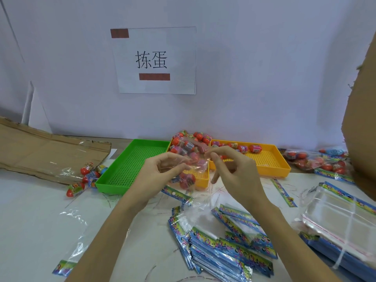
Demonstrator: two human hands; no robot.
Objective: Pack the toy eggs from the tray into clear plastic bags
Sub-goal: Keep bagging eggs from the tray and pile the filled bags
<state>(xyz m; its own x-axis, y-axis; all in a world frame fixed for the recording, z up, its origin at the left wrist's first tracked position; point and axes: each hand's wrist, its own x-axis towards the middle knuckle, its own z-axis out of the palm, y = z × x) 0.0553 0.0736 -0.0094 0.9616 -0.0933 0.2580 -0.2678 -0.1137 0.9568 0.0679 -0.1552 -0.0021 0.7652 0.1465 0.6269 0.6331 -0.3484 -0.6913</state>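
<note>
My left hand [157, 176] and my right hand [234, 169] hold a clear plastic bag [195, 165] up between them, above the table in front of the trays. Fingertips of both hands pinch the bag's upper edge. Red toy eggs [186, 180] hang inside the bag's lower part. Behind it, a yellow tray [203, 181] is heaped with red toy eggs [183, 143]. A second yellow tray [270, 159] holds a few eggs along its far side.
A green tray [132, 165] stands left of the yellow ones. Loose eggs [87, 176] lie by a flattened cardboard sheet [40, 153]. Stacks of blue-headed clear bags [223, 249] cover the near table. Filled bags [317, 161] lie at right by a cardboard box [362, 119].
</note>
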